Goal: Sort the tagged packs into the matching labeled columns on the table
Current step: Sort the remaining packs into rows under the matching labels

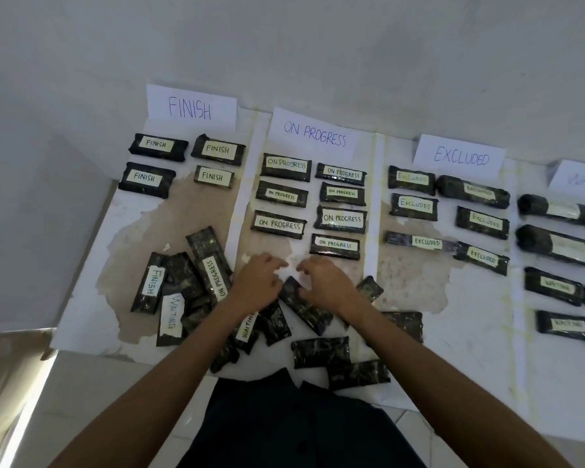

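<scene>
Dark shiny packs point(280, 224) with white handwritten tags lie flat in rows toward the tabletop's point(470, 298) far edge under paper signs point(190, 108) reading FINISH, ON PROGRESS, EXCLUDED and a cut-off fourth, while a jumbled heap point(190, 288), some tags hidden, lies at the near edge.

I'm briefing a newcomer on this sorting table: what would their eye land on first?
Handwritten paper headers FINISH, ON PROGRESS and EXCLUDED stand along the far edge of the table, with neat rows of tagged dark packs below each. Nearer, the left hand and right hand reach into a jumbled pile of unsorted packs.
</scene>
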The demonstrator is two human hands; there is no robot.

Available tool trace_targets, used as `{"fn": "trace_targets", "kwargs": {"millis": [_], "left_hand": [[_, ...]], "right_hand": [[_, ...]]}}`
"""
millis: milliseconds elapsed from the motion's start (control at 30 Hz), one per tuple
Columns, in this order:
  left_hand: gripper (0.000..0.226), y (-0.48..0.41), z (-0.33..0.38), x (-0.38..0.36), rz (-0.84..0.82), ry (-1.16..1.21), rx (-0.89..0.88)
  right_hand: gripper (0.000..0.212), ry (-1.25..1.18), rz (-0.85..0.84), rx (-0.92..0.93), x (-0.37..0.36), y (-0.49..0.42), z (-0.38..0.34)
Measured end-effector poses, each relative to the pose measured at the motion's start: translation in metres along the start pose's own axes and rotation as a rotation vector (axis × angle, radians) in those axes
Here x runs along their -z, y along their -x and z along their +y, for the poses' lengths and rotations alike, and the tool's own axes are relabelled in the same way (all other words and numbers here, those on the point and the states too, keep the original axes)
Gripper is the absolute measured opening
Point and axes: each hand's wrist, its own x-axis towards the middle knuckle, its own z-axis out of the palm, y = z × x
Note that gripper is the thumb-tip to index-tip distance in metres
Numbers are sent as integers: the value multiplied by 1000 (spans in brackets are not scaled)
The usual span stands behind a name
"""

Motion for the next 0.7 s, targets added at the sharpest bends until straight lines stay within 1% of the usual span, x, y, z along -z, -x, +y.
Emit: {"fn": "trace_targets", "kwargs": {"millis": [100,167,233,300,367,433,500,567,633,700], "left_hand": [[41,17,8,-21,-46,-98,-37],[43,24,10,-29,-58,-133,-42],[44,26,9,-32,-51,-140,-28],[44,27,8,-33,-43,-136,-28],[41,27,8,-31,-11,-52,-30],[38,28,7,-26,30,72,-35],[40,28,6,-21,57,135,-43],[44,30,9,-17,62,170,-52],[45,32,15,-15,50,178,-53],[43,35,20,-14,37,184,-52]], "right_hand": [[60,161,-74,-63,-23,23,5],[64,220,-81,-85,-34,32,4],[57,263,-73,-82,-43,36,0],[45,248,-34,-76,-48,39,-5],[34,144,21,-83,-46,39,-6],[24,-102,61,-146,-33,40,-3],[22,-384,48,-239,-17,41,7],[23,-620,20,-294,-5,44,17],[24,-748,11,-326,1,46,26],[23,-795,-9,-346,4,48,30]]}}
